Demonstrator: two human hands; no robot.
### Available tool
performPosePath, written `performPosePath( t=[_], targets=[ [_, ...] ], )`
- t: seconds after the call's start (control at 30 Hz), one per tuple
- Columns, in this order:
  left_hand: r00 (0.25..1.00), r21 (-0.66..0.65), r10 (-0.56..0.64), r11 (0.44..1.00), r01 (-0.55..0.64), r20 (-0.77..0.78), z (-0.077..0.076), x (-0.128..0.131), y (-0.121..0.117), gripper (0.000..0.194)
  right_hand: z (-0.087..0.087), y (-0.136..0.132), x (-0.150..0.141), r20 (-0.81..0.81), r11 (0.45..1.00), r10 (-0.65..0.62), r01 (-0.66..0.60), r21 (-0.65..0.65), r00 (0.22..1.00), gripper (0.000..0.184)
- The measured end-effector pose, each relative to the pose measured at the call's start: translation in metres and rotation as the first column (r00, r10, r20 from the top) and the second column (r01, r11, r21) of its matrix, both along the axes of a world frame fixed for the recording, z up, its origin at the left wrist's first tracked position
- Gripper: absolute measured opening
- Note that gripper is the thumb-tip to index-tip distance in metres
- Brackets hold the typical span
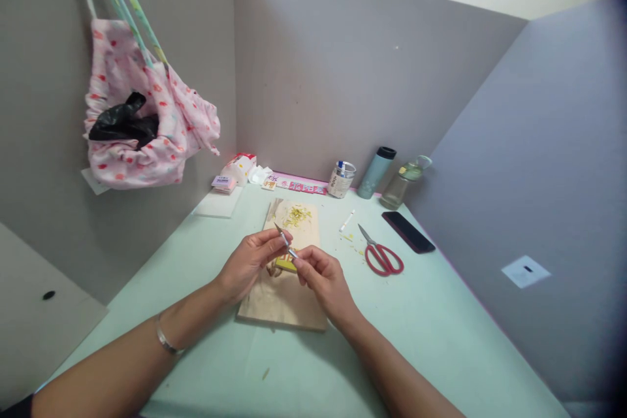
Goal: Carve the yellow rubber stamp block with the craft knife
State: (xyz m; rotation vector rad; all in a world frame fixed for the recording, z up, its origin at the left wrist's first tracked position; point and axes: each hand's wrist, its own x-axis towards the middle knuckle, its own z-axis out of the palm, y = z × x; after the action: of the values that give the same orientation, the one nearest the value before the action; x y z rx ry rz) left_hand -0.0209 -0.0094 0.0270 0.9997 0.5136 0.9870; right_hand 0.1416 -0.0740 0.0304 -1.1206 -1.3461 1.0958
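A slim craft knife (292, 253) with a silver handle is held over the wooden board, its pointed blade aimed up and to the left. My left hand (249, 261) is closed, its thumb and fingers pinching the knife near the blade. The lower end of the handle sits between the thumb and fingers of my right hand (323, 277), also closed. Beneath the hands, on the wooden board (279, 310), lies a yellow-green piece (284, 264) with some red on it, partly hidden by my fingers. Yellow-green shavings (297, 215) are heaped at the board's far end.
Red-handled scissors (382, 258), a phone (409, 232) and a thin white stick (347, 221) lie right of the board. A tin (341, 179), a blue tumbler (377, 173) and a green-lidded bottle (399, 186) stand along the back partition. A pink cloth bag (142, 163) hangs at the left.
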Motion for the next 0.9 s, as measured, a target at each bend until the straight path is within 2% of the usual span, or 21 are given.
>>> performPosePath(
  t=[0.2,0.5,0.9],
  targets=[
    [1.0,-0.038,-0.006,0.999,0.007,0.008,0.0005,0.0006,-0.0004,0.031,0.0042,-0.0039,-0.0035,0.051,0.995,-0.074,0.071,0.063,0.996,0.031],
    [1.0,-0.057,-0.003,0.998,0.004,0.016,0.0029,0.001,-0.0026,0.032,0.003,-0.0034,-0.003,0.067,0.995,-0.081,0.077,0.068,0.994,0.032],
    [1.0,0.0,-0.019,1.0,0.019,-0.006,0.0011,0.0013,-0.0025,0.027,0.0003,-0.0029,-0.0025,0.066,0.995,-0.079,0.074,0.067,0.995,0.033]
  ],
)
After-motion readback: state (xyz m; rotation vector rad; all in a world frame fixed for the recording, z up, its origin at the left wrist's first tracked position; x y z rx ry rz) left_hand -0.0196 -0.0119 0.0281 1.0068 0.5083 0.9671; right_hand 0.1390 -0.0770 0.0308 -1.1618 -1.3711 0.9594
